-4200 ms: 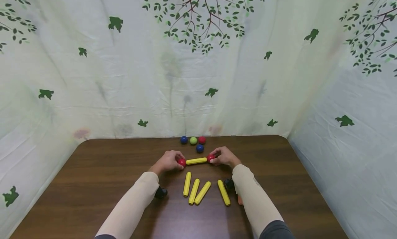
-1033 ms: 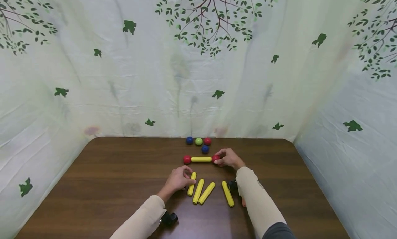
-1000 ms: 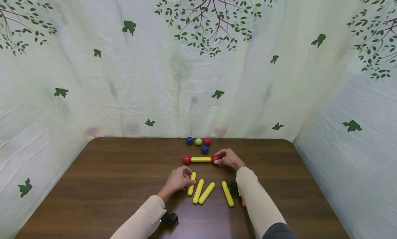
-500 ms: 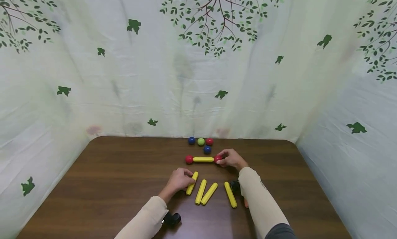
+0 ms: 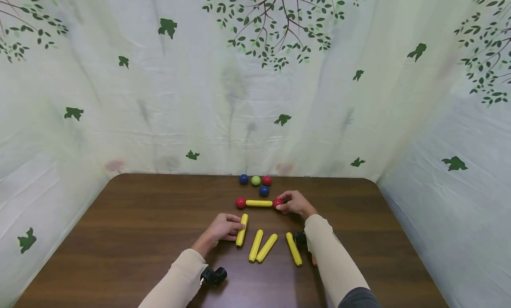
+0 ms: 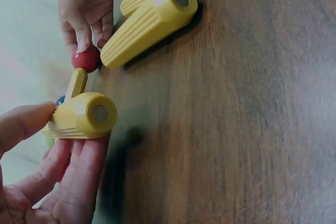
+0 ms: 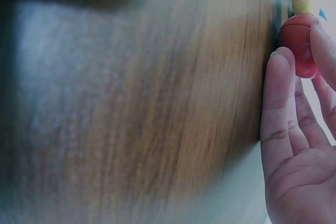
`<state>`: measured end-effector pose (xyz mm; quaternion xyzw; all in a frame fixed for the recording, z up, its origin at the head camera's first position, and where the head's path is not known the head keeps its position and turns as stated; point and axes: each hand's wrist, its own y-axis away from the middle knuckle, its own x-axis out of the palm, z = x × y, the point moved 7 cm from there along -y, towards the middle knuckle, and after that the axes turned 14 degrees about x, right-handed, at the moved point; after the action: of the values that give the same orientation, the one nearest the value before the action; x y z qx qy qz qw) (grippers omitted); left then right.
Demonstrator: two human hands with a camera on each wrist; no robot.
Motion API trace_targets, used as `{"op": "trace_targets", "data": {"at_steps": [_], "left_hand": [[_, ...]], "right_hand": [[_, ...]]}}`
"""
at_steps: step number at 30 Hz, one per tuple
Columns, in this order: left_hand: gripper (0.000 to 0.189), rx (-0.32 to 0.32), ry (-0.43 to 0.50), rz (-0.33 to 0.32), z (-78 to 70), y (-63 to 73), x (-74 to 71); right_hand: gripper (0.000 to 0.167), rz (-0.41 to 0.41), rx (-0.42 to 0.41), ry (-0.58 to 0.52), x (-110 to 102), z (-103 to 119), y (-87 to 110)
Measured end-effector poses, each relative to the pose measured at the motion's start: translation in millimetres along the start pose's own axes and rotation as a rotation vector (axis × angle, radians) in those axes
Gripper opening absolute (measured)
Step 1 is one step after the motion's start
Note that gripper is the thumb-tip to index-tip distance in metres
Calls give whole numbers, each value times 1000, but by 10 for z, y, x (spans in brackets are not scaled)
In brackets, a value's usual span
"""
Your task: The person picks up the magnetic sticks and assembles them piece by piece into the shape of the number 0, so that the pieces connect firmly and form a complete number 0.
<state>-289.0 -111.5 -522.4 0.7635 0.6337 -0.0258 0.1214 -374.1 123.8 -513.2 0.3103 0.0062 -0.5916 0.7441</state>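
Note:
My left hand (image 5: 223,228) pinches a yellow ridged stick (image 5: 241,230) between thumb and fingers. The left wrist view shows a round grey disc in the end of that held stick (image 6: 79,119). Further back, my right hand (image 5: 295,204) grips a red ball (image 5: 277,203) with thumb and fingertips. That ball sits at the right end of another yellow stick (image 5: 258,203), whose left end meets a second red ball (image 5: 241,203). In the right wrist view the gripped red ball (image 7: 298,45) touches the stick's end.
Behind the joined piece lie blue balls (image 5: 244,179) (image 5: 264,191), a green ball (image 5: 256,180) and a red ball (image 5: 267,180). Loose yellow sticks (image 5: 256,246) (image 5: 266,248) (image 5: 293,249) lie on the brown table (image 5: 159,237). An orange piece (image 5: 314,260) is partly hidden by the right forearm.
My left hand let go of the left red ball, moved nearer, took hold of the leftmost loose yellow stick and shifted it slightly left. My right hand keeps its grip on the red ball.

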Motion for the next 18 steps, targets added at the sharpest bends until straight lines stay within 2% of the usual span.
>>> {"op": "trace_targets", "data": {"at_steps": [6, 12, 18], "left_hand": [[36, -5, 55, -31, 65, -59, -83], [39, -4, 63, -86, 97, -94, -170], [41, -21, 55, -93, 118, -113, -189]], "right_hand": [[29, 9, -5, -28, 2, 29, 5], [28, 14, -6, -34, 7, 19, 6], [28, 14, 1, -35, 10, 5, 8]]}}
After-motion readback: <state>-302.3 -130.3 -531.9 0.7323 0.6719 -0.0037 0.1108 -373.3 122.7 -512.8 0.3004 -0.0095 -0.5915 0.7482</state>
